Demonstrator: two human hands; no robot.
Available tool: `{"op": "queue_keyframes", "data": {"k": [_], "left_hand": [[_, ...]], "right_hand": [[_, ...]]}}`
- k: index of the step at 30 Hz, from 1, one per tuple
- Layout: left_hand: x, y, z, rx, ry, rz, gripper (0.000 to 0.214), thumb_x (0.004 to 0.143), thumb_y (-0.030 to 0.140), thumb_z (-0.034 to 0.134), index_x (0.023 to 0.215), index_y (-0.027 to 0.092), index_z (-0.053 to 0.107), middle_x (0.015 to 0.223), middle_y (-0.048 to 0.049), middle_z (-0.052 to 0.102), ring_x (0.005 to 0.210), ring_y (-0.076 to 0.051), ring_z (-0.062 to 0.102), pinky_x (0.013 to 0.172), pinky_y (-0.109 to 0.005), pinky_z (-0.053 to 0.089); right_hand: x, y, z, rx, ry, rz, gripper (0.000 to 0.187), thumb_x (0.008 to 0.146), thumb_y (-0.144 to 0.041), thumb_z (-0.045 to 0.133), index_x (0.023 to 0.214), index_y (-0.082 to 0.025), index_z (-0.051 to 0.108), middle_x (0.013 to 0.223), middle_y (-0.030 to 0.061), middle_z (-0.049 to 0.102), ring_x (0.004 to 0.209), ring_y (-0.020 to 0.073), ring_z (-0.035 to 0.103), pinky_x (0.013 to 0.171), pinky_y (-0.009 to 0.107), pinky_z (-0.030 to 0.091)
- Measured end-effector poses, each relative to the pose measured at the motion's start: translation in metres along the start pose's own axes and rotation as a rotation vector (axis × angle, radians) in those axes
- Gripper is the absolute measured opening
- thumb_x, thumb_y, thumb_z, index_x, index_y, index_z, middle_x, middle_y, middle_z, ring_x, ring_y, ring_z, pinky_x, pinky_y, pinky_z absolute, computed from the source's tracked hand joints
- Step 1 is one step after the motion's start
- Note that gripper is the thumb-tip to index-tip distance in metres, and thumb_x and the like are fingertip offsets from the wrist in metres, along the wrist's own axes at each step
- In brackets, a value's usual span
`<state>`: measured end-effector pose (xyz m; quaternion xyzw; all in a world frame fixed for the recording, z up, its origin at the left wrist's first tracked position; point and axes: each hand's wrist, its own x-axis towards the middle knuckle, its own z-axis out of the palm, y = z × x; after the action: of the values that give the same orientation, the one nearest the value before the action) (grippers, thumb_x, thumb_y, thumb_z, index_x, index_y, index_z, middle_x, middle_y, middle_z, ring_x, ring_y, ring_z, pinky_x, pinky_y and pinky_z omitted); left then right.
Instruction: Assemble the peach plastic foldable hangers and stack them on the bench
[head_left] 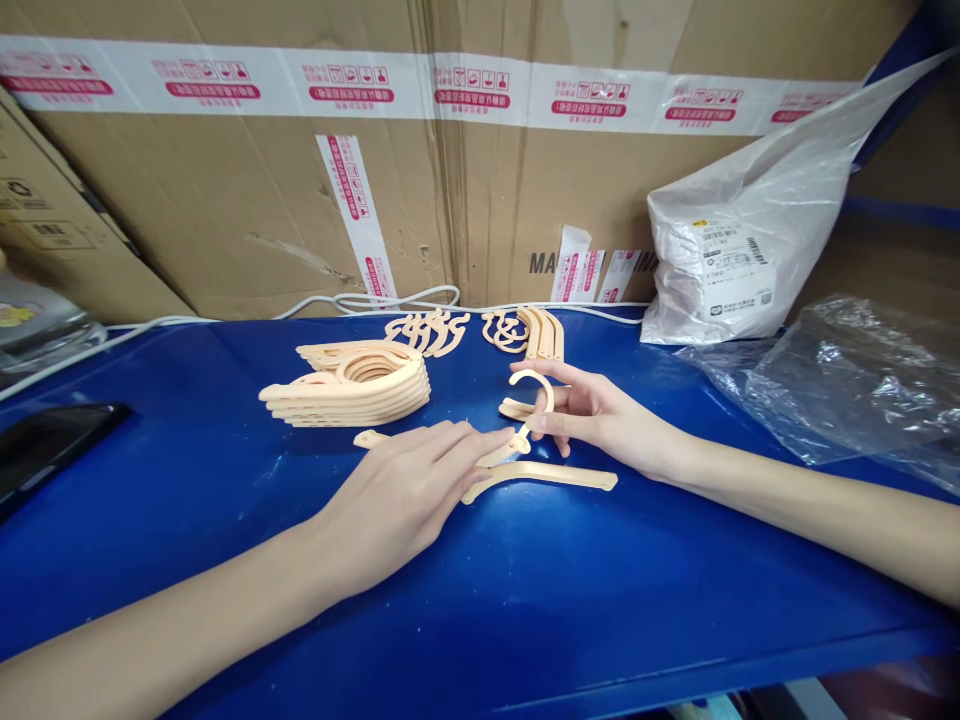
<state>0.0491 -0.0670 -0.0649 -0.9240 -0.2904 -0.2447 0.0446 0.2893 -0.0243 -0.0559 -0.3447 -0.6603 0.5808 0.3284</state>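
Note:
My right hand [600,420] pinches a peach plastic hook piece [534,395] between thumb and fingers, just above the blue table [225,560]. My left hand [409,490] lies over a peach hanger bar [540,475], fingers stretched flat and pressing on its left part near the hook's stem. A stack of several finished peach hangers [349,385] lies behind my left hand. Loose hook pieces [427,330] and a small bundle of hanger bars [544,335] lie farther back.
Large taped cardboard boxes [450,150] wall off the back. A white plastic bag with a label [739,255] and a clear plastic bag [847,385] lie at the right. A black phone [45,445] rests at the left edge. White cables [360,300] run along the back.

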Motion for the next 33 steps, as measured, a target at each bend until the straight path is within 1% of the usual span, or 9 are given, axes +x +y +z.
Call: {"op": "queue_keyframes", "data": {"k": [4,10,16,22,24,27,31,33], "left_hand": [[0.002,0.001,0.001,0.022,0.006,0.009,0.031,0.101,0.017,0.039,0.128,0.015,0.054,0.096,-0.0054,0.067,0.082,-0.018,0.063,0.068,-0.030,0.051],[0.002,0.001,0.001,0.080,0.007,0.047,0.032,0.101,0.014,0.037,0.127,0.013,0.055,0.098,-0.0072,0.069,0.081,-0.019,0.065,0.067,-0.030,0.051],[0.001,0.000,0.001,0.087,0.012,0.052,0.032,0.100,0.014,0.038,0.128,0.013,0.054,0.102,-0.0077,0.069,0.083,-0.019,0.065,0.069,-0.030,0.052],[0.000,-0.002,0.001,-0.087,-0.020,0.025,0.031,0.102,0.018,0.038,0.128,0.014,0.054,0.094,-0.0051,0.067,0.081,-0.017,0.062,0.066,-0.027,0.051],[0.001,-0.003,0.001,-0.107,-0.023,0.021,0.031,0.102,0.018,0.038,0.128,0.014,0.055,0.094,-0.0052,0.067,0.082,-0.016,0.062,0.067,-0.027,0.052],[0.002,-0.003,0.000,-0.104,-0.021,0.017,0.032,0.102,0.019,0.037,0.128,0.014,0.055,0.096,-0.0058,0.067,0.083,-0.016,0.063,0.069,-0.027,0.052],[0.003,-0.003,0.000,-0.066,-0.008,0.017,0.032,0.102,0.020,0.038,0.128,0.014,0.056,0.096,-0.0066,0.067,0.083,-0.017,0.063,0.068,-0.027,0.051],[0.002,-0.003,0.000,-0.044,-0.021,0.019,0.033,0.102,0.020,0.038,0.128,0.013,0.056,0.095,-0.0066,0.067,0.082,-0.018,0.063,0.068,-0.027,0.051]], "right_hand": [[-0.001,0.005,-0.002,-0.042,-0.014,-0.037,0.056,0.085,-0.023,0.066,0.137,-0.020,0.044,0.079,-0.0029,0.063,0.058,0.0089,0.055,0.051,0.023,0.047],[-0.002,0.012,-0.003,-0.081,-0.015,-0.079,0.055,0.091,-0.026,0.060,0.142,-0.019,0.037,0.085,-0.0009,0.063,0.062,0.0090,0.053,0.060,0.025,0.048],[-0.001,0.012,-0.003,-0.064,-0.015,-0.081,0.054,0.091,-0.027,0.061,0.140,-0.021,0.038,0.084,-0.0012,0.063,0.061,0.0092,0.053,0.059,0.025,0.048],[0.002,0.007,-0.006,0.044,-0.079,-0.046,0.049,0.088,-0.024,0.064,0.134,-0.021,0.047,0.079,-0.0038,0.058,0.062,0.0080,0.053,0.058,0.022,0.047],[0.003,0.008,-0.007,0.064,-0.087,-0.039,0.049,0.088,-0.022,0.065,0.134,-0.022,0.048,0.079,-0.0040,0.057,0.063,0.0081,0.054,0.057,0.021,0.046],[0.003,0.009,-0.007,0.052,-0.082,-0.050,0.050,0.088,-0.023,0.065,0.135,-0.023,0.047,0.078,-0.0041,0.058,0.062,0.0083,0.055,0.054,0.021,0.047],[0.003,0.009,-0.006,0.014,-0.057,-0.070,0.053,0.087,-0.026,0.066,0.135,-0.020,0.045,0.078,-0.0034,0.061,0.060,0.0085,0.055,0.051,0.021,0.048],[0.003,0.009,-0.005,-0.006,-0.045,-0.071,0.053,0.088,-0.025,0.065,0.136,-0.019,0.044,0.078,-0.0030,0.062,0.061,0.0090,0.056,0.051,0.021,0.049]]}}
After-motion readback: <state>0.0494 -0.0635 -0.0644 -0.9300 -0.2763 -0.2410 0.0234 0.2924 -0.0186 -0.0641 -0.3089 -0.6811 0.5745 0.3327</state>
